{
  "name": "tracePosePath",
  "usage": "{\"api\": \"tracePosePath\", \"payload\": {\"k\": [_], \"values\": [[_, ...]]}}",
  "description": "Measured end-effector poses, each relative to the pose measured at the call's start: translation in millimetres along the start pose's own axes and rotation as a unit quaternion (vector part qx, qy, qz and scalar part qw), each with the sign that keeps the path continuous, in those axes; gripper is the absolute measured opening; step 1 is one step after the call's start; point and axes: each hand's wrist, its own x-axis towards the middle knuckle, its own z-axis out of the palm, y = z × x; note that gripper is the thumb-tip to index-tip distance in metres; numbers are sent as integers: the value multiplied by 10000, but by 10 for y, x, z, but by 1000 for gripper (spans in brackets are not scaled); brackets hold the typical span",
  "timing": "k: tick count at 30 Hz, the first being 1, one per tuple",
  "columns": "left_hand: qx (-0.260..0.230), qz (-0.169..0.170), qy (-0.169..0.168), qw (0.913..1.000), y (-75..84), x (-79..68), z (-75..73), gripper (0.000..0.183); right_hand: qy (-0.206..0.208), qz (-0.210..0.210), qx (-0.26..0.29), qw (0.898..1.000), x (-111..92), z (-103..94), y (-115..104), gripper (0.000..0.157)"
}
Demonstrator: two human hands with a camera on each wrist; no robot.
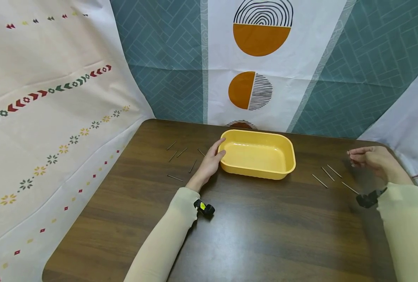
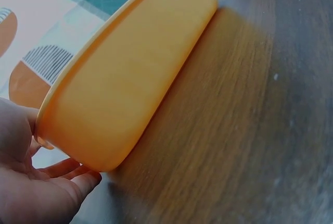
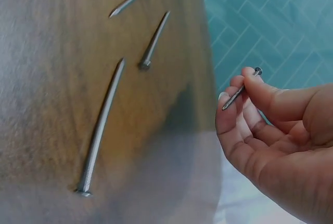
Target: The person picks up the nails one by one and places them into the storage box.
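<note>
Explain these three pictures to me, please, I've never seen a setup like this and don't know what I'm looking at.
There's no machine here, just a person's bare left hand and right hand. The widest picture comes from a camera worn on the head, looking forward and down. The other two come from the left wrist camera and the right wrist camera, each showing its own hand close up. On the brown table sits a yellow tray, with loose nails lying on both sides of it. The left hand holds the tray's left end, while the right hand pinches a single nail.
</note>
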Motion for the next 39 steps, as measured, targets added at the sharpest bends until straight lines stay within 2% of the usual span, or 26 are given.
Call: {"api": "tracePosePath", "payload": {"k": [4,8,14,23,28,32,39], "values": [[-44,-9,-9,10000,-1,3,-7,51,-250,-82,157,9995,8,58,-131,46],[-64,-15,-43,10000,-1,4,-10,51,-504,-152,57,9986,9,153,-303,41],[-34,-3,-41,10000,-8,4,-8,51,-646,-293,139,9974,48,328,-524,36],[-38,-20,-5,10000,-2,-3,1,51,-587,-344,1,9977,96,550,-725,32],[-76,5,16,10000,-13,-21,2,51,-549,-412,-324,9971,135,677,-809,30],[-107,13,16,9999,-26,-15,7,51,-568,-501,-285,9967,169,759,-863,23],[-178,-73,29,9998,-6,-10,9,51,-562,-471,-290,9969,220,883,-947,20]]}}
